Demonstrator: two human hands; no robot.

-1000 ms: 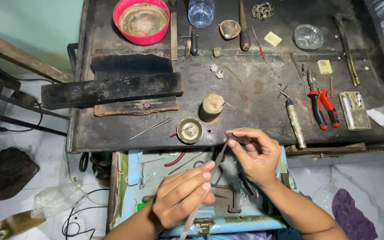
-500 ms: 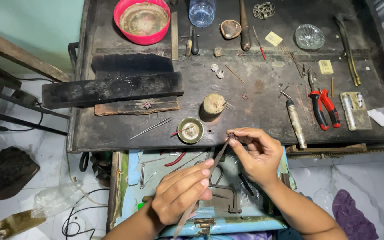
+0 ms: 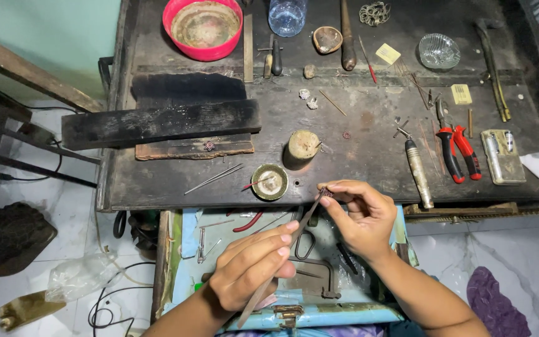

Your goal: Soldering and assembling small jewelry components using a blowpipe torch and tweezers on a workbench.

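Small dark ornament (image 3: 326, 193) was pinched at the fingertips of the right hand (image 3: 360, 218), just off the near edge of the dark workbench (image 3: 369, 134), above an open blue drawer (image 3: 319, 312). A thin file (image 3: 282, 256) was gripped in the closed fingers of the left hand (image 3: 251, 265), its tip touching the ornament. A slip of the file could likely flick the piece into the drawer's clutter. A small brass dish (image 3: 269, 181) lay at ten o'clock from the ornament, a metal-handled tool (image 3: 418, 170) at two o'clock, red pliers (image 3: 456, 146) beyond. Open room was left only between the hands and the bench edge.
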